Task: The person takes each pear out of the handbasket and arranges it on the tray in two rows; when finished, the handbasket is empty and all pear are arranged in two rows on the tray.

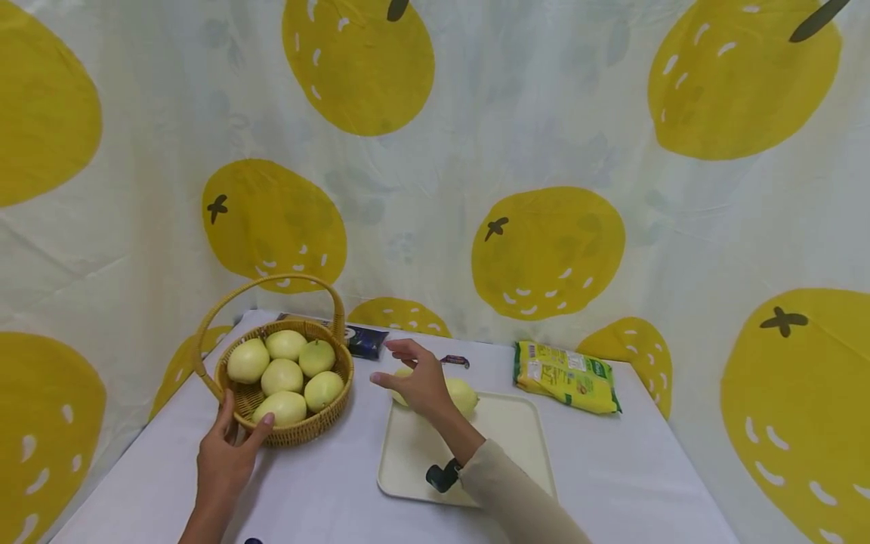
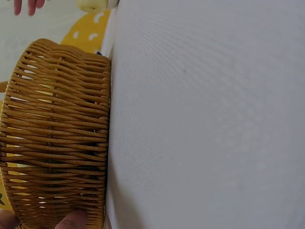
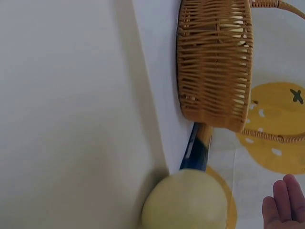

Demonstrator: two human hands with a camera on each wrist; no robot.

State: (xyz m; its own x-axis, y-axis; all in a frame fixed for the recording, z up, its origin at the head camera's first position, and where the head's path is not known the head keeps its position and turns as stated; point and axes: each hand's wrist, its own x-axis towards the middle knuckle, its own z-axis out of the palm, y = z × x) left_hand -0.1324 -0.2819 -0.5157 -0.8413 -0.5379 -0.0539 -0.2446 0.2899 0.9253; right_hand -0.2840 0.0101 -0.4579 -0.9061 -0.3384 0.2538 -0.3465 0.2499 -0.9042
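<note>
Two hands are out over the table (image 1: 326, 491). My left hand (image 1: 227, 453) holds the near side of the basket (image 1: 319, 419), thumb and fingers spread on its woven wall. Six pale fruits (image 1: 282, 375) sit inside the basket. Right of the basket lies a cream tray (image 1: 503, 453). My right hand (image 1: 420, 379) hovers over the tray's far edge, fingers loose and apart, holding nothing. Two more fruits (image 1: 464, 396) rest on the tray just under that hand. A green and yellow packet (image 1: 566, 375) lies right of the tray.
</note>
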